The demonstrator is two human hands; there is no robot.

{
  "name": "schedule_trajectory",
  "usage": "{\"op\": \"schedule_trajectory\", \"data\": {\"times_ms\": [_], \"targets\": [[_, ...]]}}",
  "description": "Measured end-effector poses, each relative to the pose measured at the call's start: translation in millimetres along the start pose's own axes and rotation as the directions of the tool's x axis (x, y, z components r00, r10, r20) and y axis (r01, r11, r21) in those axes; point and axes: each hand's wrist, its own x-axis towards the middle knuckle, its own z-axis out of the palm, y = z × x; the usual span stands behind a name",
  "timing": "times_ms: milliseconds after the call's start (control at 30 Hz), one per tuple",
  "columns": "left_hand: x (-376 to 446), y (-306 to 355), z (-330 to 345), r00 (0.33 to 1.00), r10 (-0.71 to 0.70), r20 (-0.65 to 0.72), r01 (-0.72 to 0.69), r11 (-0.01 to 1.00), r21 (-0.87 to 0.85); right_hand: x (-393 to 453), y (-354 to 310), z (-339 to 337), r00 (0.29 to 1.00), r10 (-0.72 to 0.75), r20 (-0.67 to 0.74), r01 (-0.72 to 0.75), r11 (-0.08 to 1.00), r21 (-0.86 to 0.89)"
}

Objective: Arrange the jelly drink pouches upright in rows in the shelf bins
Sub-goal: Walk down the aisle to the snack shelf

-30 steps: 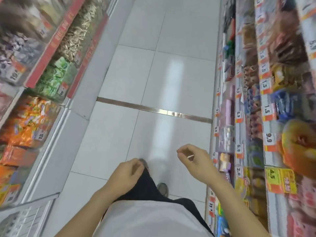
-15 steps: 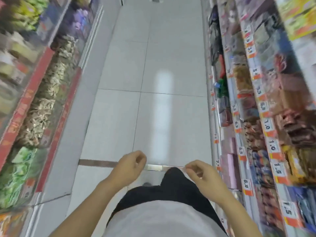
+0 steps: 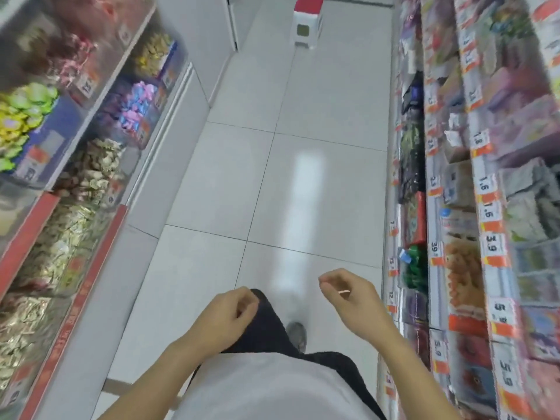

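No jelly drink pouches can be made out; the shelf goods are too blurred to identify, so which way they lie from the hands, their long axis and the nearer hand cannot be judged. Zero pouches are counted in hand. Two bare hands are seen low over the pale tiled aisle floor (image 3: pixel 303 140): left hand (image 3: pixel 225 318) loosely curled, nothing held; right hand (image 3: pixel 353 298) loosely curled, a small pale sliver seen at the fingertips, grip not determinable. Two shelf runs are seen: red-edged left shelving (image 3: pixel 69 292) and orange-tagged right shelving (image 3: pixel 491 225). One white stool with a red top (image 3: pixel 306 22) is seen far ahead.
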Motion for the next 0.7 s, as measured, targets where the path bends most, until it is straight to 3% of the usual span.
{"op": "schedule_trajectory", "data": {"times_ms": [233, 500, 700], "targets": [[226, 71, -107, 0.999, 0.016, -0.041, -0.017, 0.999, -0.029, 247, -86, -75, 0.997, -0.006, 0.079, 0.011, 0.998, -0.063], [474, 199, -280, 0.986, 0.167, 0.005, -0.166, 0.977, 0.136, 456, -192, -187, 0.998, 0.063, -0.022, -0.065, 0.993, -0.100], [664, 278, -380, 0.983, 0.181, 0.025, -0.183, 0.975, 0.125, 629, -259, -258, 0.996, 0.069, -0.048, -0.072, 0.996, -0.058]]}}
